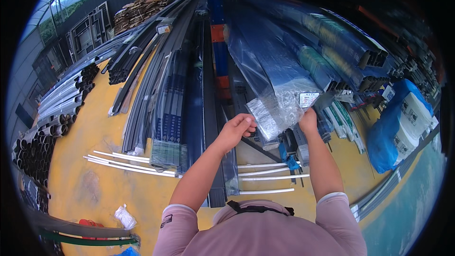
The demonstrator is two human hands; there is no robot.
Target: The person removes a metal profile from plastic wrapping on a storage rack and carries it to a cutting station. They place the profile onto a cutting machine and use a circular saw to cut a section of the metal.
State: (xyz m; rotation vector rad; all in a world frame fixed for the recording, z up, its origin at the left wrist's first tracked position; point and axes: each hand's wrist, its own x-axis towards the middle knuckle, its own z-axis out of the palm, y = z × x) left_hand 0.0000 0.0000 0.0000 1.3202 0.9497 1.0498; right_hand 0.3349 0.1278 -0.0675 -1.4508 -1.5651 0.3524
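Note:
In front of me a long bundle of profiles [279, 57] in blue film and clear plastic wrap [284, 102] points its end toward me, with a white label [308, 99] at its right corner. My left hand [237, 131] is closed, thumb against curled fingers, at the left edge of the loose wrap. My right hand [308, 119] grips the wrap at the bundle's right corner, just below the label; its fingertips are partly hidden. The wrap hangs crumpled between the hands. Beneath it, dark profile ends and a scrap of blue plastic [288, 157] show.
A blue and orange rack post [219, 52] stands ahead. Wrapped dark profiles [168, 99] lie left of it, and more wrapped bundles [341, 57] rest to the right. White rods [132, 163] lie on the yellow floor [85, 147]. A blue-covered white stack [403, 123] is at far right.

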